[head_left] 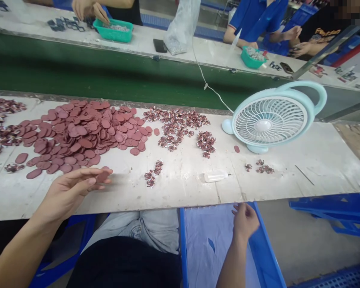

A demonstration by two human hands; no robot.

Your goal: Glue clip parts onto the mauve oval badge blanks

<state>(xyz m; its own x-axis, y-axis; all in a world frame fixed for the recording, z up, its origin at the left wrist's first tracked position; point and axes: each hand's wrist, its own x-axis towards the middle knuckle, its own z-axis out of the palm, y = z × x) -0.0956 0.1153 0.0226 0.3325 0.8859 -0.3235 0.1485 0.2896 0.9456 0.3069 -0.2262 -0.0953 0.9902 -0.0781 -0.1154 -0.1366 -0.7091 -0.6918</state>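
"What do we have in our left hand (71,189)?"
"We pinch a reddish oval piece (103,176) between its thumb and fingers."
"And our right hand (245,222)?"
"Loosely curled over the blue bin (183,248); we cannot tell whether it holds anything."
"What lies around?"
"Beyond the left, a pile of reddish ovals (84,136) on the bench (180,194); between both, small brown parts (150,180); beyond the right, a clear bottle (215,176), then a pale blue fan (263,125)."

Kinda scuffed white workbench (180,196) up close, green panel (123,76) running behind it, then another pale bench (204,52) on the far side. Grey floor (288,236), blue plastic stool (333,207) near right, slanted metal post (327,52) far right.
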